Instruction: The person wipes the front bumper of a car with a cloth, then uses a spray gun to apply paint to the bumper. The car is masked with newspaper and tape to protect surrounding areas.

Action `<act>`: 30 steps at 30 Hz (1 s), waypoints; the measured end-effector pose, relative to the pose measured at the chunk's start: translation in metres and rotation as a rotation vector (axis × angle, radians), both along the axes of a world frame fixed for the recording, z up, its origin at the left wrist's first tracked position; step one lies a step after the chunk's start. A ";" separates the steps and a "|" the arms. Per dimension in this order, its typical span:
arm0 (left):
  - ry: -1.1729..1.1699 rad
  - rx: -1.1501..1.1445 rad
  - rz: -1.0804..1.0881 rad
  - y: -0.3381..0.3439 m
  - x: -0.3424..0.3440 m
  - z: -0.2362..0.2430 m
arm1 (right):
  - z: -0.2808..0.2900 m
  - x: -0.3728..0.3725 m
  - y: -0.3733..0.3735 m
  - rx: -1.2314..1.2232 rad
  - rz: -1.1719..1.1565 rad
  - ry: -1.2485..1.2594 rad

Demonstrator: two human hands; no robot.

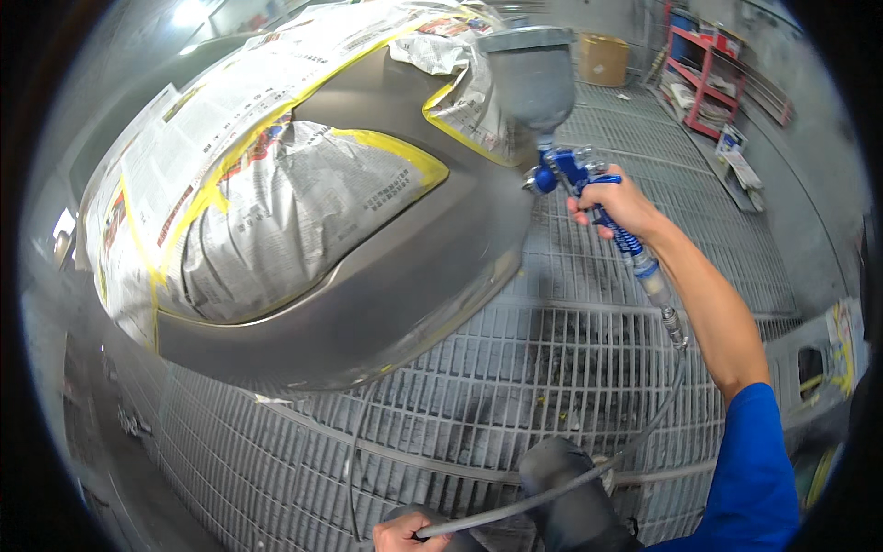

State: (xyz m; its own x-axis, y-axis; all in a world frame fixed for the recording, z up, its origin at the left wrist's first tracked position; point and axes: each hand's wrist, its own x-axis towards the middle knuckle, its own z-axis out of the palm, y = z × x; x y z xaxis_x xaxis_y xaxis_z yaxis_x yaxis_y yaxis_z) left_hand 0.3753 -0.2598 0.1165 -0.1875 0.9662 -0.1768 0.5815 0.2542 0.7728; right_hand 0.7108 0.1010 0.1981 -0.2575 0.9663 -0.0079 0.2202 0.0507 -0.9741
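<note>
My right hand (612,204) grips a blue spray gun (570,170) with a grey paint cup (529,78) on top. Its nozzle points left, close to the bronze-grey painted bumper (359,313) of a car masked with newspaper (285,212) and yellow tape. Whether the nozzle sprays, I cannot tell. My left hand (400,531), low at the bottom edge, is closed on the grey air hose (497,511), which runs up to the gun's handle.
A metal grating floor (432,423) lies under me. A red shelf rack (699,92) and a cardboard box (602,60) stand at the back right. A grey panel with yellow tape (805,359) is at the right, beside my arm.
</note>
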 end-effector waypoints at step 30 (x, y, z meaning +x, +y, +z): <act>-0.163 0.116 0.471 -0.066 0.036 -0.078 | -0.183 -0.150 -0.110 0.089 0.730 0.262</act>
